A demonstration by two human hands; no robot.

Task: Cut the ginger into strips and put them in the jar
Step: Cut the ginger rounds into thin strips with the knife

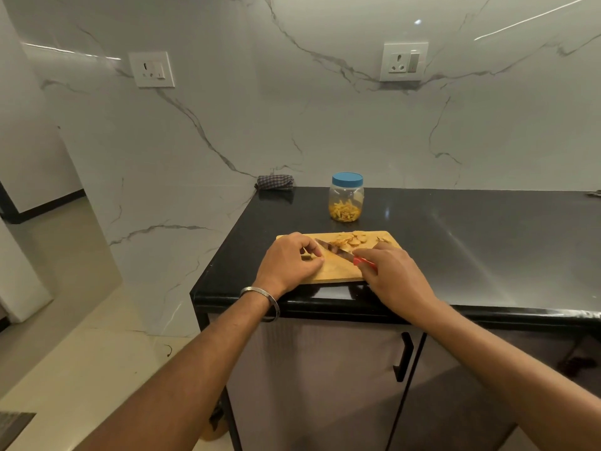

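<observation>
A wooden cutting board point(338, 271) lies at the front left corner of the black counter. Ginger slices point(353, 239) sit in a small heap at its far side. My left hand point(289, 260) rests on the board's left part, fingers curled round a small piece of ginger point(307, 256). My right hand point(390, 275) grips the red handle of a knife point(335, 250), whose blade lies across the board toward the left hand. Behind the board stands a clear jar point(346, 198) with a blue lid on, holding ginger strips at its bottom.
The black counter point(471, 239) stretches to the right. A folded checked cloth point(274, 182) lies at the back left against the marble wall. Two wall sockets point(151, 70) are above. The counter's left edge drops to the floor.
</observation>
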